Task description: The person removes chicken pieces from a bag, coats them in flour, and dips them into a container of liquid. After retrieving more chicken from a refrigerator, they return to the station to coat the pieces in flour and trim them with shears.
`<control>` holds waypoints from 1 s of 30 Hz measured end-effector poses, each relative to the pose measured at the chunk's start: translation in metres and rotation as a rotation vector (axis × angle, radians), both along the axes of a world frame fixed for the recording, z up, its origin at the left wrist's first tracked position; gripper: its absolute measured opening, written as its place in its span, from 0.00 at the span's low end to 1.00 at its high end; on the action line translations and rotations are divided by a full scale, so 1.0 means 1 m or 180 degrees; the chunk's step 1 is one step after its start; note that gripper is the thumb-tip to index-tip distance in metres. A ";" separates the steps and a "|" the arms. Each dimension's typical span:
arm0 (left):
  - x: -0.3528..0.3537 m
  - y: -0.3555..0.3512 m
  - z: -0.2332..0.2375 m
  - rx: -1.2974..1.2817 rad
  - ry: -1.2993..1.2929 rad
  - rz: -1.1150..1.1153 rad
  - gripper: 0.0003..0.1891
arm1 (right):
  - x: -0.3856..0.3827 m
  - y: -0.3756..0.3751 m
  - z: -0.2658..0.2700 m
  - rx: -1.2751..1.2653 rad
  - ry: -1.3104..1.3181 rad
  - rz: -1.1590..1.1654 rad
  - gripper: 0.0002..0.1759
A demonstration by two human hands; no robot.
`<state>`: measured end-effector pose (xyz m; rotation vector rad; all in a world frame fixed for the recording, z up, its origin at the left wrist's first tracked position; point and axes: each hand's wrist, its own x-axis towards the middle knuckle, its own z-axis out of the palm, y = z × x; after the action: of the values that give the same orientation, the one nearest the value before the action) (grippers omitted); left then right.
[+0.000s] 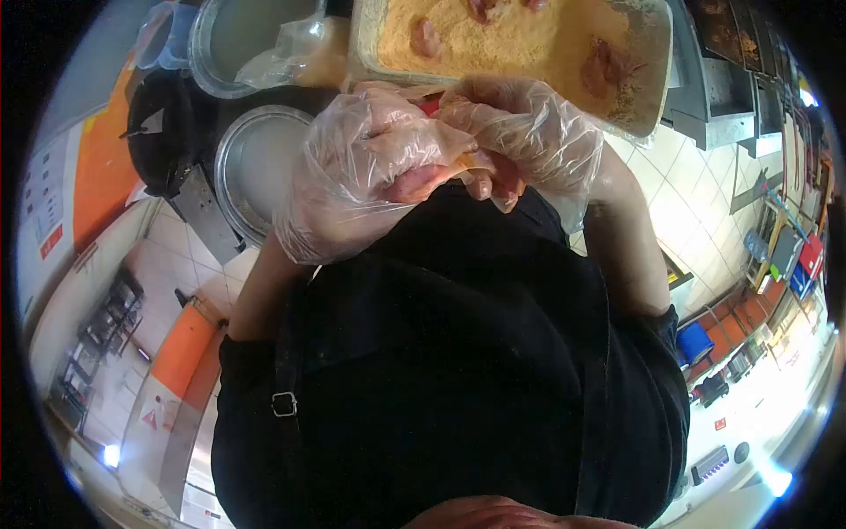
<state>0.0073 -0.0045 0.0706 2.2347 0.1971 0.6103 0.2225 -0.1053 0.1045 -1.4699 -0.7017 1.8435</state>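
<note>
In the head view, my left hand and my right hand are close together in front of the black apron, both in loose clear plastic gloves. Between them is a piece of raw meat, pink and wet-looking, pinched by the fingers of both hands. Its lower part hangs beneath my right fingers. Glove folds and fingers cover much of it. Just beyond my hands stands a pale tub of yellow-orange breading, with several raw meat pieces lying on the crumbs.
Left of the tub are a round container of cloudy liquid, a clear plastic bag and a round metal-rimmed pot. A black bin-like vessel sits further left. Metal fryer-like units stand at right, above a tiled floor.
</note>
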 end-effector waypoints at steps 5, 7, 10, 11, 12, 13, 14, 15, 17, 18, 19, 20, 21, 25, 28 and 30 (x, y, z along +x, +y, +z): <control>-0.005 -0.008 -0.001 -0.0057 -0.0038 0.0191 0.21 | -0.009 -0.006 0.009 -0.0094 -0.0140 -0.0150 0.22; -0.008 -0.009 0.001 -0.0031 -0.0043 0.0204 0.21 | -0.013 -0.011 0.010 0.0042 -0.0008 -0.0342 0.22; -0.011 -0.008 0.002 -0.0029 -0.0028 0.0134 0.21 | -0.020 -0.016 0.015 0.0065 0.0029 -0.0561 0.21; -0.011 -0.007 0.003 -0.0043 -0.0015 0.0052 0.21 | -0.021 -0.017 0.015 0.0071 0.0024 -0.0561 0.21; -0.012 -0.008 0.003 -0.0035 -0.0020 0.0055 0.21 | -0.020 -0.019 0.016 -0.0003 0.0103 -0.0561 0.21; -0.011 -0.010 0.003 -0.0482 -0.0071 0.0016 0.21 | -0.020 -0.019 0.017 -0.0073 0.0182 -0.0559 0.20; -0.009 -0.013 0.003 -0.0930 -0.0121 -0.0024 0.21 | -0.020 -0.019 0.017 -0.0063 0.0180 -0.0555 0.20; -0.008 -0.016 0.003 -0.1381 -0.0166 -0.0063 0.21 | -0.021 -0.019 0.016 -0.0135 0.0462 -0.0573 0.20; -0.007 -0.019 0.006 -0.2051 -0.0229 -0.0122 0.21 | -0.020 -0.021 0.005 -0.0200 0.0750 -0.0587 0.20; -0.007 -0.019 0.008 -0.2271 -0.0251 -0.0137 0.21 | -0.018 -0.024 -0.007 0.0273 0.0484 -0.0459 0.21; -0.006 -0.016 0.016 -0.2849 0.0324 0.0227 0.22 | -0.012 -0.025 -0.010 0.0351 0.0654 -0.0422 0.26; -0.005 -0.015 0.021 -0.3406 0.0909 0.0607 0.23 | -0.007 -0.024 -0.011 0.0424 0.0827 -0.0383 0.30; -0.003 -0.016 0.021 -0.3392 0.0909 0.0625 0.23 | -0.007 -0.024 -0.016 0.0437 0.0839 -0.0370 0.30; 0.003 -0.021 0.021 -0.4577 0.0129 0.1112 0.19 | -0.008 -0.033 -0.043 0.0900 0.1778 -0.0642 0.44; 0.003 -0.021 0.024 -0.4941 -0.0110 0.1178 0.23 | -0.016 -0.034 -0.048 0.1275 0.2080 -0.0837 0.41; 0.003 -0.020 0.020 -0.5204 -0.0353 0.1016 0.24 | -0.023 -0.039 -0.043 0.1158 0.0717 -0.0920 0.33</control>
<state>0.0103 -0.0248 0.0903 0.5869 0.6940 0.4276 0.1993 -0.1439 0.0616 -1.0487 -0.6359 1.5339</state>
